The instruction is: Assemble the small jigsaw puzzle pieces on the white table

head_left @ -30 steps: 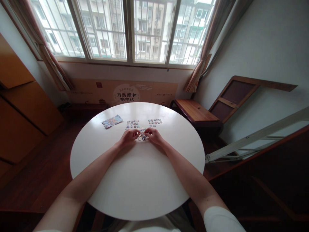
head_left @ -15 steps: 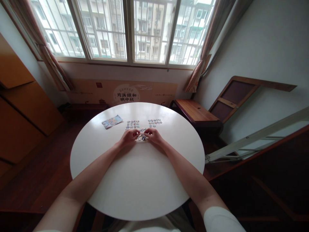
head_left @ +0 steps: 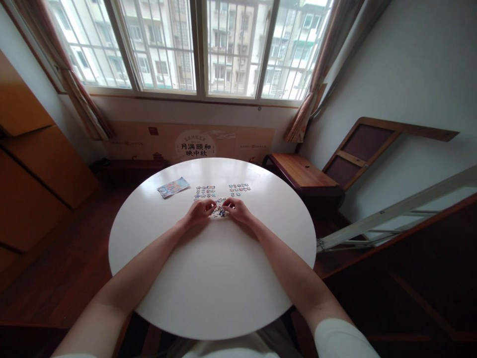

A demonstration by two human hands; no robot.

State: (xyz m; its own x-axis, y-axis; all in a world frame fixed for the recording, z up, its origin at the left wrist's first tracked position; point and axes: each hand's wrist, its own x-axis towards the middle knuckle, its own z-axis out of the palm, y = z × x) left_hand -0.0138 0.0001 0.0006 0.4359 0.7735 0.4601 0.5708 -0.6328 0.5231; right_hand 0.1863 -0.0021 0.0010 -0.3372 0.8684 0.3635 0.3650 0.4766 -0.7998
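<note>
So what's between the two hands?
A small heap of puzzle pieces, touched by the left hand and right hand; the head view shows it.

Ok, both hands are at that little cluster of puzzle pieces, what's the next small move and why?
Probably press one piece gently into the cluster: the left hand and right hand meet right over it on the white table. Whether a piece is already pinched is too small to tell.

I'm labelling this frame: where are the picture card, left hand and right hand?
picture card point(head_left: 173, 187): head view, middle of its printed face.
left hand point(head_left: 198, 214): head view, back of the hand.
right hand point(head_left: 239, 212): head view, back of the hand.
</note>
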